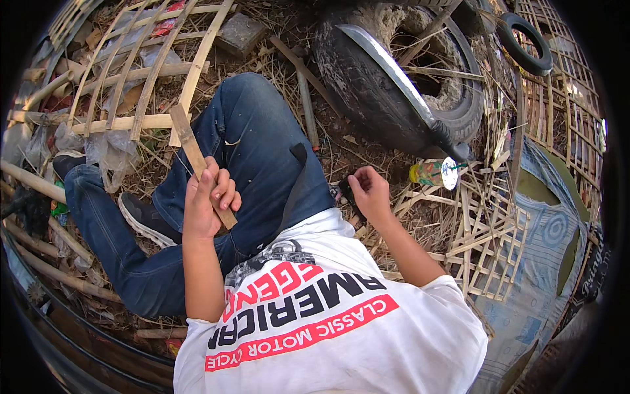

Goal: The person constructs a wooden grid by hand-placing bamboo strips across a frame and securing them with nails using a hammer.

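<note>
My left hand (207, 202) is closed around a flat bamboo strip (186, 136), which slants up and to the left over my bent leg in jeans. Its short lower end sticks out below my fingers. Beside my right thigh, my right hand (371, 194) is closed with the fingers curled together. A small dark thing (349, 196) shows at its fingertips; whether it is gripped I cannot tell. Ahead of that hand, a machete (394, 75) with a bright curved blade and black handle rests against a large old tyre (354, 85).
A woven bamboo lattice (141, 72) lies at the far left, another (492, 243) at the right. Near the tyre is a drink cup (430, 173) with a clear lid. Blue cloth (531, 262) lies at the right edge. A smaller tyre (525, 44) is at the far right.
</note>
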Motion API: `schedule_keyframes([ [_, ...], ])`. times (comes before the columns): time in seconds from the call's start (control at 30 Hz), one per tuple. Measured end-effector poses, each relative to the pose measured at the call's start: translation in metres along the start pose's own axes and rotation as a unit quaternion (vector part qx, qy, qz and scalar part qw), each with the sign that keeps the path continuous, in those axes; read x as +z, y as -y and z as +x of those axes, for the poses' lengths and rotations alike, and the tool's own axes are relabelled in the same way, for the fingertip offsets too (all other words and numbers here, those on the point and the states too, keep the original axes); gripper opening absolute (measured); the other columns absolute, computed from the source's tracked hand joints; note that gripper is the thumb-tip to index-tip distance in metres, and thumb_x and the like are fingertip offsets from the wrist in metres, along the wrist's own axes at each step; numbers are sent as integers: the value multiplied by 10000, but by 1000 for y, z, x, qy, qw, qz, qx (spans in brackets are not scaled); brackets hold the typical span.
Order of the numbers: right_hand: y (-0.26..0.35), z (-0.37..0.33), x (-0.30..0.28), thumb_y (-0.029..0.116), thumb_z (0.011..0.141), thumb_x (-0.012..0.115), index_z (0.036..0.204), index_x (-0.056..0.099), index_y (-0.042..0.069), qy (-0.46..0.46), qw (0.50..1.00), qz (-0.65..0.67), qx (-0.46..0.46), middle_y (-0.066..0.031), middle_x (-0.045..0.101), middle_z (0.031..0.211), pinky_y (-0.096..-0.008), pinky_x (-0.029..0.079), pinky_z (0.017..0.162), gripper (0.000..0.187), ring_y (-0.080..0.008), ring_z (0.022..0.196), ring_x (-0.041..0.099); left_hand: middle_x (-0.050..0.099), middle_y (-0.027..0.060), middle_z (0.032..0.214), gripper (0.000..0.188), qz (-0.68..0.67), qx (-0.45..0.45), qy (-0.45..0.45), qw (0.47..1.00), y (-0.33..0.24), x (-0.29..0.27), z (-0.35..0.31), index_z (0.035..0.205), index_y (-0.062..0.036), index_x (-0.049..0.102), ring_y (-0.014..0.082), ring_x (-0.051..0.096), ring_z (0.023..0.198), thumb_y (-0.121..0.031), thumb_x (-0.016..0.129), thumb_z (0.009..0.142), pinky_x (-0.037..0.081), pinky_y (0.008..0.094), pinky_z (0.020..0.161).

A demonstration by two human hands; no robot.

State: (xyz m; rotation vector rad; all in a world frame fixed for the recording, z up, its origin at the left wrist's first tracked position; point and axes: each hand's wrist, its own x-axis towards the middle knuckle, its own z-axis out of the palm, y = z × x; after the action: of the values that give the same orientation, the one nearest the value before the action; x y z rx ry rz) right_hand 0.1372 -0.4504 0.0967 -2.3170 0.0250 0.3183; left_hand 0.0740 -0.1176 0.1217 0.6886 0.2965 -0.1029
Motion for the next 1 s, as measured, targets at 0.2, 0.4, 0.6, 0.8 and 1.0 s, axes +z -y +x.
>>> schedule_keyframes([
  [0.2,-141,-61,-30,332,634,862,1319,465,55,52,932,-357,-31,-182,569,1099,-447,507,850,839,-354,1025,588,269,-67,620,377,-25,58,-76,995,-15,-10,-7,777,-174,328,34,296,517,-392,520,1017,315,195,451],
  [0.4,-145,-49,-3,340,547,878,1388,399,76,36,922,-382,-44,-197,543,1147,-506,462,911,1003,-395,1107,536,274,-66,620,371,26,110,-85,990,-36,2,-14,759,-174,343,35,300,517,-366,528,1018,323,197,459],
  [0.6,-139,-46,-3,272,538,849,1399,409,82,-8,954,-290,-70,-201,562,1105,-489,485,890,985,-405,1040,570,273,-66,621,361,33,130,-88,987,-44,-1,-19,756,-172,344,31,307,524,-332,534,1019,323,200,471],
  [0.8,-85,-33,-7,247,555,830,1425,379,88,-49,966,-237,-87,-194,567,1136,-465,531,819,992,-391,997,617,272,-67,624,340,31,134,-102,985,-47,-12,-21,761,-168,360,32,306,527,-305,526,1024,319,200,479],
  [1.0,-26,-22,0,219,580,826,1441,345,98,-84,968,-202,-125,-181,569,1142,-443,533,822,993,-376,999,620,282,-67,625,302,27,147,-115,982,-51,-21,-23,780,-158,393,31,307,530,-274,528,1024,314,200,477],
])
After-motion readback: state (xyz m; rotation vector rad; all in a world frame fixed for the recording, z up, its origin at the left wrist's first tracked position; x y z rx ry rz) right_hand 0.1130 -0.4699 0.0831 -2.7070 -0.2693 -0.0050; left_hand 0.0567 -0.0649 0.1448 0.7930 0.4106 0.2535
